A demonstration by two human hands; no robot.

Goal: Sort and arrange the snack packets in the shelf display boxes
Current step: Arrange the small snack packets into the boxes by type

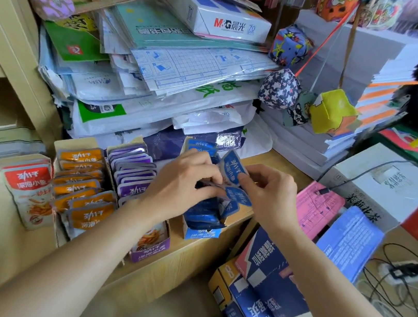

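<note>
1. While both hands work over the open blue cardboard display box (202, 234) at the right end of the row on the pale wooden shelf (187, 261), the step in hand reads as seating the small blue foil snack packets (233, 167) in a neat file; judged from the purple foil packets (132, 171) and orange foil packets (80, 177) boxed alongside, colour sorting looks largely done.
2. Grip, left hand (185, 182): fingers curled over a loose bunch of blue packets at mid-box; grip, right hand (270, 194): thumb and forefinger pinching the edge of one raised packet; both holding.
3. To do it well (judgement): keep the left-hand bunch upright as a bookend; slide the pinched packet down against it, face matching the rest; press lightly, since foil creases and loose neighbours tip.
4. Location: blue packets sit in and just above the blue box; a few splay over its right wall; those at the near end lie slumped.
5. Orientation: the raised packet stands tilted, long axis roughly up-down, leaning right; its print reads inverted from the head view.
6. Box long axis runs from the shelf's front edge back toward the heap of plastic-wrapped paper goods (161, 69); the packets file along that axis, faces set across it.
</note>
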